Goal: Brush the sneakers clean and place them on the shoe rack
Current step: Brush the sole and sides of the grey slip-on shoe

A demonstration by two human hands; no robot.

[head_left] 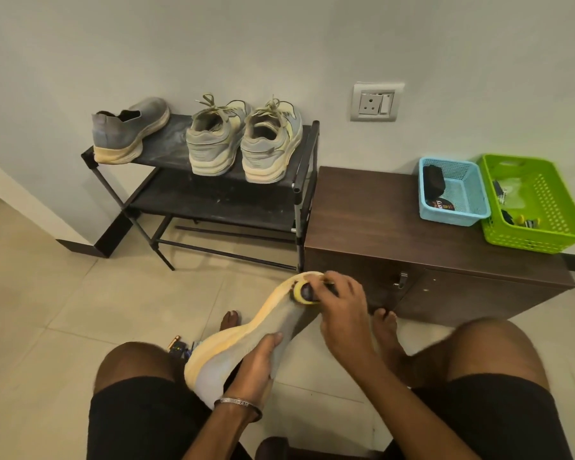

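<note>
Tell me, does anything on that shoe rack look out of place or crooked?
Slightly. The single grey slip-on sneaker sits at the left end of the shoe rack, turned at an angle with its heel jutting past the front edge. Its mate is off the rack, held in the left hand while the right hand brushes it.

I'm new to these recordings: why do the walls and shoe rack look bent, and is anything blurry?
Head view: wide-angle lens bows the shoe rack and cabinet outward; soft, even indoor light, faint shadows; the right hand and brush on the grey sneaker look slightly smeared.
</note>
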